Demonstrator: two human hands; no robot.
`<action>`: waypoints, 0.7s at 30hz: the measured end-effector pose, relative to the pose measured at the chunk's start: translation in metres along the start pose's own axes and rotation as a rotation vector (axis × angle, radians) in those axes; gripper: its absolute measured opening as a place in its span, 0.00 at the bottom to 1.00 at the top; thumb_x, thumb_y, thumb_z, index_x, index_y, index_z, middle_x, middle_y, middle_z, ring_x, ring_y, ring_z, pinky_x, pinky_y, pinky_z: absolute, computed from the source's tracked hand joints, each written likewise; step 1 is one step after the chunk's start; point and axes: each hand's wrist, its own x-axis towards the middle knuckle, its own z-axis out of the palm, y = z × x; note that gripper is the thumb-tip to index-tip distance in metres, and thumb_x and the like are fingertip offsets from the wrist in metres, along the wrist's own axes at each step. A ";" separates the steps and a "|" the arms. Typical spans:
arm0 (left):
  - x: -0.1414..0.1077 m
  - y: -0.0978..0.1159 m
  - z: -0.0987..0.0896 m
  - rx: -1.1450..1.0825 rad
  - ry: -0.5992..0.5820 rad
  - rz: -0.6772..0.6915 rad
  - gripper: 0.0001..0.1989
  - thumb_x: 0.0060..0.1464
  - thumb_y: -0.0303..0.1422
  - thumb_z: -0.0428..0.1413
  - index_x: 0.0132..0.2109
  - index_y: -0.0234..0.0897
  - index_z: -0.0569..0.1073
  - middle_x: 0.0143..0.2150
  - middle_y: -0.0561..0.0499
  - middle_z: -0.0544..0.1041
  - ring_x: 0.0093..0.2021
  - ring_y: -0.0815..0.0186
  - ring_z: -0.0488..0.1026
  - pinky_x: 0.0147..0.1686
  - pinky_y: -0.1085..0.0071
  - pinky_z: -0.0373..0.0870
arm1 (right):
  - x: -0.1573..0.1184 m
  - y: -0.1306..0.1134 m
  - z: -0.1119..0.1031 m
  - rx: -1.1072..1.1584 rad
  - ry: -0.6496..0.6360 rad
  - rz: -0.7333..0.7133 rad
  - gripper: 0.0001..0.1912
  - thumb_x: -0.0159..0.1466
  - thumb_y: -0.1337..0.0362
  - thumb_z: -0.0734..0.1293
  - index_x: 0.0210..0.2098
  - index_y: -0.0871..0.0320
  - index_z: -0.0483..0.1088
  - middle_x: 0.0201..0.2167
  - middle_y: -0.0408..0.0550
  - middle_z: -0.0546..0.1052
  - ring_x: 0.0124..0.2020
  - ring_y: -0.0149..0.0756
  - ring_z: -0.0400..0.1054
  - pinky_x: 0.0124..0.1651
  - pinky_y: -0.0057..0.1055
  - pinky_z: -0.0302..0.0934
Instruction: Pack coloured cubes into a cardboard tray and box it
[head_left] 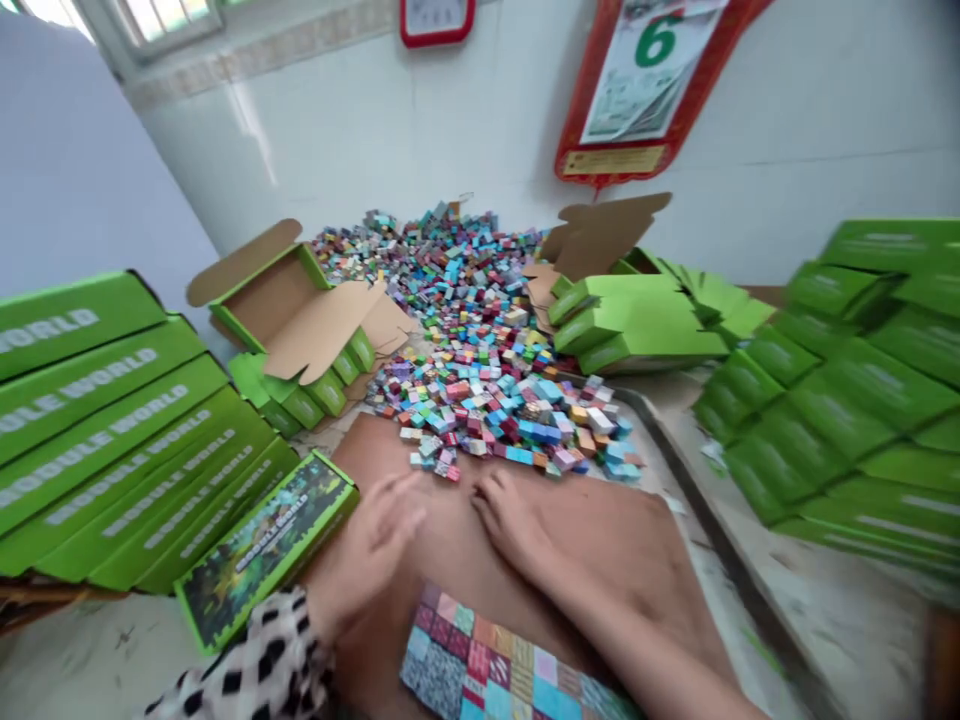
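My left hand (379, 540) hovers over a brown cardboard sheet (615, 540). Its fingers are stretched out and somewhat blurred, with nothing visible in them. To the right, my right hand (514, 520) rests low on the sheet, palm down, its fingers loosely bent and slightly apart. Those fingertips are close to the front edge of a large heap of small patterned cubes (480, 400); no cube shows in them. Below both hands lies a flat block of cubes set in rows (510, 665), partly covered by my right forearm.
Green printed boxes (127, 440) stand in a row at left, with a picture-fronted box (270, 545) beside my left wrist. Opened boxes (277, 300) flank the heap, with more green boxes (645, 320) opposite. A tall stack of green boxes (847, 390) fills the right.
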 end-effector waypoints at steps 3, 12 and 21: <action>0.053 0.011 -0.018 -0.640 0.427 -0.336 0.20 0.58 0.41 0.55 0.56 0.45 0.66 0.50 0.46 0.72 0.49 0.62 0.73 0.52 0.61 0.69 | 0.013 0.009 -0.002 0.056 0.100 0.029 0.08 0.63 0.65 0.58 0.41 0.56 0.65 0.41 0.51 0.65 0.41 0.39 0.66 0.46 0.38 0.62; 0.183 0.012 -0.086 -1.300 0.836 -0.516 0.14 0.65 0.39 0.44 0.54 0.38 0.62 0.38 0.47 0.72 0.39 0.67 0.75 0.42 0.69 0.74 | 0.007 0.017 0.002 0.193 0.257 0.027 0.11 0.61 0.55 0.58 0.36 0.55 0.65 0.35 0.51 0.67 0.37 0.42 0.66 0.41 0.41 0.63; 0.160 0.033 -0.030 -1.368 0.684 -0.344 0.10 0.64 0.30 0.48 0.33 0.35 0.67 0.29 0.49 0.75 0.32 0.71 0.76 0.39 0.74 0.74 | 0.028 -0.042 -0.042 0.598 0.217 0.005 0.17 0.59 0.49 0.64 0.39 0.55 0.67 0.30 0.47 0.72 0.30 0.37 0.65 0.34 0.34 0.63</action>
